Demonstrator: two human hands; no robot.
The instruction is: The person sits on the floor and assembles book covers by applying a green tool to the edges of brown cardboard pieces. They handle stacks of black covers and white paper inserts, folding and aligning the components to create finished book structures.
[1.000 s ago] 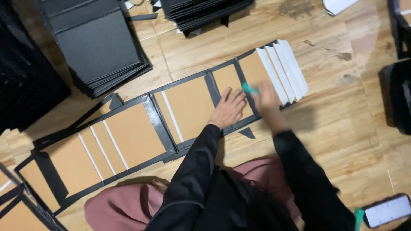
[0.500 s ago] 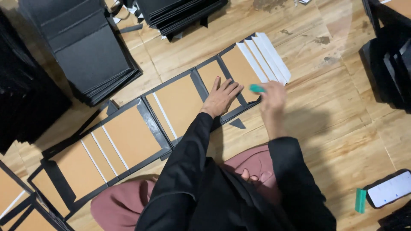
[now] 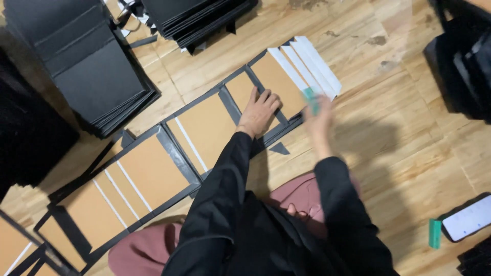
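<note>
A long row of brown cardboard panels framed in black paper (image 3: pixel 204 128) lies on the wooden floor in front of me. My left hand (image 3: pixel 259 112) presses flat on a brown panel near the row's right end, fingers spread. My right hand (image 3: pixel 317 120) is blurred, just off the row's lower right edge, and holds a small green tool (image 3: pixel 310 98) against the panel next to the white strips (image 3: pixel 307 64). Black sleeves cover both arms.
Stacks of black covers sit at the upper left (image 3: pixel 87 66) and top centre (image 3: pixel 199 18). A phone (image 3: pixel 468 219) and a green block (image 3: pixel 435 233) lie at the lower right. Dark bags (image 3: pixel 463 56) stand at the right. My knees in maroon cloth (image 3: pixel 148 250) show below.
My right hand with the green tool has slid down and toward me off the panel. My left hand stays pressed on the same panel. The view has shifted slightly.
</note>
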